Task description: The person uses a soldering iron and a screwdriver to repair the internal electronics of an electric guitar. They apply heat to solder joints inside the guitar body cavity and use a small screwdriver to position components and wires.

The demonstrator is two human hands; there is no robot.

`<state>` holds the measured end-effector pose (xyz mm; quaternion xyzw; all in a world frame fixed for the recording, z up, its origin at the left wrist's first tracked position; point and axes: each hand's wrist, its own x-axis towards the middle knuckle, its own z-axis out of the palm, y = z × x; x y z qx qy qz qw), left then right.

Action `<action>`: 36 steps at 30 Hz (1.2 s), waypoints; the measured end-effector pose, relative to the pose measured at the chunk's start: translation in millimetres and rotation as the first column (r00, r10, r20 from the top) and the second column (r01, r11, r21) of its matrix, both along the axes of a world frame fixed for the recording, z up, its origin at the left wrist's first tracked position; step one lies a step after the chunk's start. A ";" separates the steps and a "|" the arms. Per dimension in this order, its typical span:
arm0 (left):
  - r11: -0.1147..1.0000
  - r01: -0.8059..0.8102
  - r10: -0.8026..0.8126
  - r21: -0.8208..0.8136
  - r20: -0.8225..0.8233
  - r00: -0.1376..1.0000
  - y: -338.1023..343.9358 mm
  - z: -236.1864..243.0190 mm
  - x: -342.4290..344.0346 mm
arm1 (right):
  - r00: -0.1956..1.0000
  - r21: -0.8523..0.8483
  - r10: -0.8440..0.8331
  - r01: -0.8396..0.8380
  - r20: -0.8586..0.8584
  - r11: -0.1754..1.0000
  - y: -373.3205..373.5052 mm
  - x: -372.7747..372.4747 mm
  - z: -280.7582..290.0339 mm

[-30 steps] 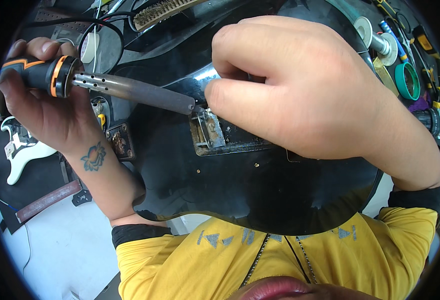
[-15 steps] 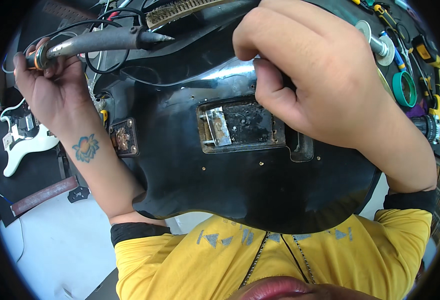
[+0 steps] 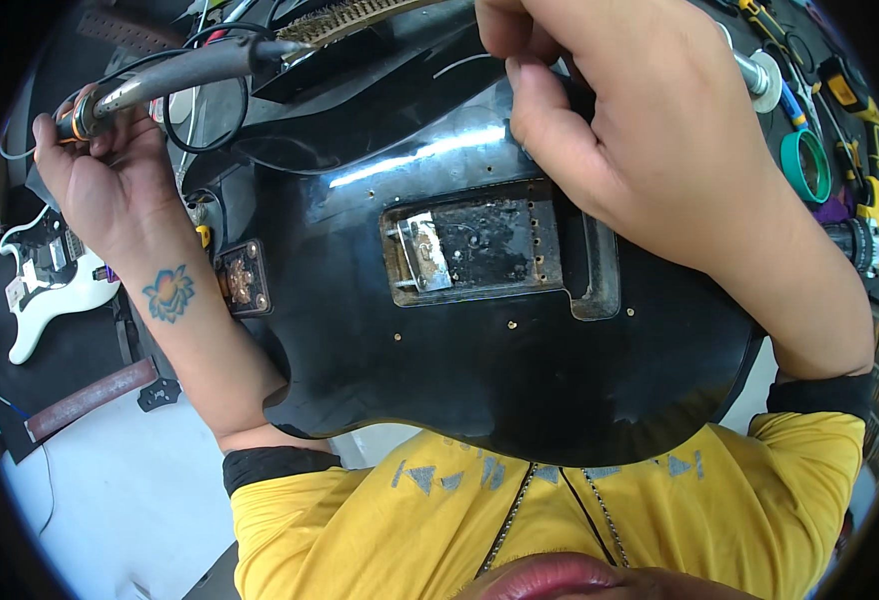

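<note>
My left hand (image 3: 115, 190) is closed round the handle of a soldering iron (image 3: 180, 78) at the upper left. Its tip lies against or just in front of the bristles of a brush (image 3: 370, 22); I cannot tell if they touch. My right hand (image 3: 650, 140) pinches a thin silvery solder wire (image 3: 462, 64), whose free end sticks out to the left of the fingers. Below both hands lies a black guitar body (image 3: 440, 385), back up, with a rectangular cavity (image 3: 490, 245) holding a bent metal plate (image 3: 425, 250).
A spool (image 3: 762, 80), a green ring (image 3: 806, 165) and several hand tools crowd the right side. A smaller white guitar-shaped piece (image 3: 60, 300) lies at the left, near a reddish bar (image 3: 90, 398). Dark cables (image 3: 245, 105) loop behind the iron.
The soldering iron has moved up and left, bringing its tip to the brush. My right hand has shifted up slightly, and the solder wire now shows. The guitar body has shifted slightly left.
</note>
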<state>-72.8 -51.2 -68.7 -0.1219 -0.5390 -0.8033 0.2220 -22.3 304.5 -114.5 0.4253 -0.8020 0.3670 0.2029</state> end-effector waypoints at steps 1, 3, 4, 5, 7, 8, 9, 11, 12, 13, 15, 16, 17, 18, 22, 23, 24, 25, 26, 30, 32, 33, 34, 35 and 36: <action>1.000 0.002 -0.002 -0.002 0.001 1.000 -3.6 -0.3 -0.6 | 1.000 -0.002 -0.002 0.002 0.001 1.000 -0.1 -0.6 -1.1; 0.995 0.098 -0.097 0.022 -0.017 0.995 -6.1 -0.4 -2.9 | 0.999 0.009 -0.001 0.001 -0.051 1.000 0.1 -2.8 -2.8; 0.995 0.100 -0.100 0.021 -0.016 0.995 -5.3 -0.5 -3.2 | 0.999 0.008 -0.004 0.004 -0.051 1.000 0.9 -2.4 -1.2; 0.994 0.101 -0.100 0.028 -0.018 0.995 -4.7 -0.9 -2.8 | 0.999 0.018 -0.030 0.030 0.019 0.999 1.6 -2.2 1.6; 0.994 0.101 -0.101 0.035 -0.019 0.995 -4.0 -1.7 -2.4 | 0.994 0.030 -0.057 0.054 0.088 0.998 1.8 -2.3 1.9; 0.994 0.100 -0.100 0.034 -0.019 0.995 -3.2 -1.6 -2.5 | 0.998 0.037 -0.056 0.056 -0.008 0.998 2.0 -2.9 0.4; 0.995 0.099 -0.099 0.033 -0.019 0.995 -2.3 -1.5 -2.7 | 0.993 0.044 -0.053 0.058 -0.104 0.997 2.0 -3.8 -1.7; 0.993 0.110 -0.109 0.035 -0.026 0.994 -0.6 -1.6 -2.8 | 0.990 -0.040 -0.071 0.067 -0.125 0.997 -0.9 -10.3 -13.6; 0.992 0.120 -0.119 0.036 -0.033 0.992 0.0 -1.7 -2.9 | 0.986 -0.123 -0.090 0.072 -0.144 0.990 -2.7 -12.1 -15.6; 0.992 0.121 -0.120 0.037 -0.033 0.992 0.3 -1.4 -3.1 | 0.985 -0.123 -0.091 0.073 -0.144 0.990 1.6 -6.3 -11.3; 0.993 0.112 -0.112 0.040 -0.014 0.994 -2.1 -1.0 -2.6 | 0.974 0.110 -0.211 0.202 0.077 0.973 -0.7 10.6 17.3; 0.993 0.112 -0.111 0.040 -0.014 0.994 -3.0 0.1 -2.8 | 0.975 0.110 -0.210 0.202 0.077 0.973 0.5 6.7 11.3; 0.995 0.091 -0.091 0.030 0.002 0.996 -3.5 2.1 -3.1 | 0.975 0.076 -0.200 0.194 0.091 0.978 3.6 -0.6 -0.2; 0.997 0.069 -0.070 0.020 0.018 0.997 -4.2 3.2 -3.2 | 0.976 0.042 -0.189 0.186 0.104 0.982 5.5 -5.9 -9.0; 0.998 0.061 -0.061 0.021 0.006 0.998 -6.7 4.6 -0.4 | 0.971 -0.046 -0.230 0.233 0.059 0.971 3.7 -10.1 -18.9; 0.999 0.018 -0.019 0.039 0.019 1.000 -3.1 1.2 -3.7 | 0.943 -0.017 -0.324 0.323 -0.076 0.946 3.8 -10.2 -20.5; 0.998 -0.026 0.024 0.057 0.032 0.999 -0.3 -2.2 -7.1 | 0.890 -0.002 -0.404 0.413 -0.213 0.911 3.4 -11.3 -22.6; 0.998 -0.021 0.019 0.066 0.027 0.999 1.1 -5.9 -10.7 | 0.887 0.003 -0.406 0.417 -0.221 0.909 2.4 -14.4 -26.5; 0.997 -0.051 0.050 0.050 0.026 0.998 -0.2 -0.6 -4.2 | 0.872 -0.045 -0.385 0.390 -0.304 0.920 -2.4 -16.6 -25.1; 0.996 -0.072 0.070 0.059 0.036 0.997 -2.6 -3.4 -5.7 | 0.937 -0.045 -0.235 0.231 -0.260 0.972 -6.3 1.7 -4.7; 0.996 -0.065 0.064 0.058 0.023 0.998 -1.5 -2.3 -3.1 | 0.995 0.068 -0.096 0.097 -0.017 0.993 -7.7 9.3 -4.7; 0.997 -0.059 0.058 0.051 0.013 0.998 -1.1 0.4 0.0 | 0.998 0.060 -0.056 0.055 0.018 0.997 -6.6 10.3 -12.5; 0.996 -0.069 0.068 0.049 0.011 0.998 0.3 3.7 2.2 | 0.999 0.071 -0.004 0.000 0.047 0.997 -4.0 11.5 -14.6; 0.993 -0.106 0.105 0.055 0.021 0.994 2.1 2.6 1.1 | 0.996 0.086 0.041 -0.049 0.084 0.995 -4.1 12.8 -16.0; 0.988 -0.143 0.141 0.061 0.033 0.989 2.6 1.3 0.0 | 0.995 0.088 0.044 -0.052 0.088 0.995 -4.1 12.8 -17.1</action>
